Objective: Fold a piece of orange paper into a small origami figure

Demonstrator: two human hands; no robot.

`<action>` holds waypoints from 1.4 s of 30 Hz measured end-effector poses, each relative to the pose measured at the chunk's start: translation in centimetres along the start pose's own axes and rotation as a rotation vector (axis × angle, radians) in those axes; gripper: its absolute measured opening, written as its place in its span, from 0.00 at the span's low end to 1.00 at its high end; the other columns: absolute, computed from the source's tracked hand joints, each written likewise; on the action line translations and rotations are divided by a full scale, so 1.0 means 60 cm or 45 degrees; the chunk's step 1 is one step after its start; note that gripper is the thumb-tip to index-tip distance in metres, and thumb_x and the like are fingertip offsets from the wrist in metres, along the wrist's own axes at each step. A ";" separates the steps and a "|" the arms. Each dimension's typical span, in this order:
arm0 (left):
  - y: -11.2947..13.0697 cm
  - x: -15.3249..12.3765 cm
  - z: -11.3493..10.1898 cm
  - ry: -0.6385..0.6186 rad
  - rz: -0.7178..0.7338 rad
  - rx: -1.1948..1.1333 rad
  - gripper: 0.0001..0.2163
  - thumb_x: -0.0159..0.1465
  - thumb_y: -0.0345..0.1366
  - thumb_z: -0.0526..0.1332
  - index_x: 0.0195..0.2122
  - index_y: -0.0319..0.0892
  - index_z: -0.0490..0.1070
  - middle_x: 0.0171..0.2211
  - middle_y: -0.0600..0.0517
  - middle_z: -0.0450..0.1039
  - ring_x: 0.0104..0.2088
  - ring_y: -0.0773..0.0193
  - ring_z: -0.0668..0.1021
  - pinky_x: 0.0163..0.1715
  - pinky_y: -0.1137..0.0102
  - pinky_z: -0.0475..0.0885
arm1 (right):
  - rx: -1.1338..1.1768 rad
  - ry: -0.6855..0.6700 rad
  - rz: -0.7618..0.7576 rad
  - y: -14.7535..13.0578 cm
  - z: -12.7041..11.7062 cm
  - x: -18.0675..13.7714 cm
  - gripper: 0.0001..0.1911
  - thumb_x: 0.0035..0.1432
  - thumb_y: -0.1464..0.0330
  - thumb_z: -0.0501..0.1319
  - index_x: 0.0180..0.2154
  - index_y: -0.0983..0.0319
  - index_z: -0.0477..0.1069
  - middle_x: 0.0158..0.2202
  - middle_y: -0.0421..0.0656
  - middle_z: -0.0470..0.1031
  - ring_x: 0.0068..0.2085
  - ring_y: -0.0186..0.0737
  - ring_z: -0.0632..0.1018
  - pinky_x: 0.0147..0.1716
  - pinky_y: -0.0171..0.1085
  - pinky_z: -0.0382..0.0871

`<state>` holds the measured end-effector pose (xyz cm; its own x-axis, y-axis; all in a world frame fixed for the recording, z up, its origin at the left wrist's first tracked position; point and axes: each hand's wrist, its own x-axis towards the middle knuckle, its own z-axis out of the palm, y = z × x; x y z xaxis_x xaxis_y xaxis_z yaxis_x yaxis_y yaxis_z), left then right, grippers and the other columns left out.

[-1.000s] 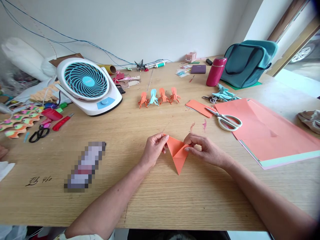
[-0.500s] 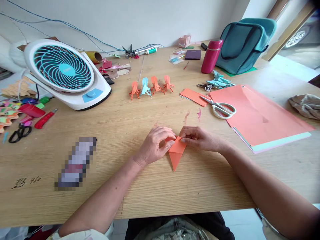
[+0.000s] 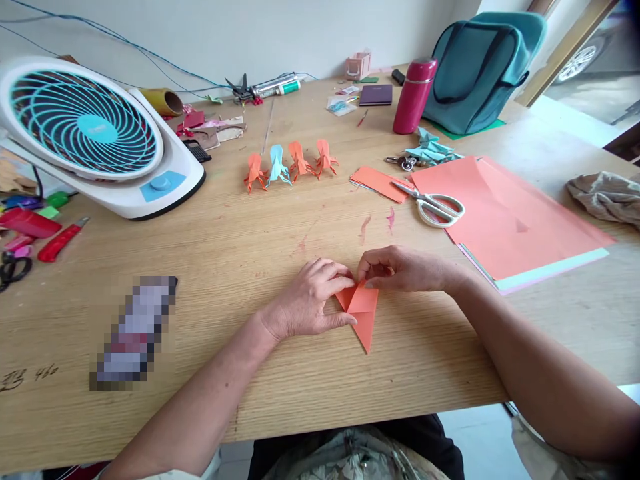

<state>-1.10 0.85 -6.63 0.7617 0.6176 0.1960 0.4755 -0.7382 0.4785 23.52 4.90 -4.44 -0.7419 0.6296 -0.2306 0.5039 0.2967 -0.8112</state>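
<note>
A folded orange paper [image 3: 364,312], pointed toward me, lies on the wooden table [image 3: 260,240]. My left hand [image 3: 310,301] lies on its left side, thumb and fingers pressing the paper down. My right hand [image 3: 400,268] pinches the paper's upper right flap with curled fingers. Both hands touch the paper near its top edge.
Several small folded paper figures [image 3: 290,163], orange and blue, stand in a row farther back. White-handled scissors [image 3: 435,205] rest on a stack of orange sheets [image 3: 510,220] at right. A white and blue fan [image 3: 95,137] stands at left, a pink bottle [image 3: 414,95] and teal bag [image 3: 475,70] behind.
The two open flaps of the orange paper have been folded inward, so the shape is narrower. My hands have come closer together over it. The camera has tilted down.
</note>
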 end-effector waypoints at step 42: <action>0.015 0.036 0.002 -0.013 -0.066 -0.052 0.09 0.62 0.39 0.67 0.40 0.41 0.78 0.41 0.48 0.73 0.44 0.58 0.74 0.46 0.62 0.68 | -0.399 -0.262 0.103 -0.005 -0.052 -0.010 0.08 0.57 0.65 0.60 0.29 0.58 0.76 0.36 0.42 0.73 0.33 0.38 0.73 0.33 0.36 0.63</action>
<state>1.03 1.50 -5.90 0.7410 0.6518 0.1616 0.4961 -0.6936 0.5223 25.21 6.68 -2.39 -0.7513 0.5121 -0.4162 0.6518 0.4770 -0.5897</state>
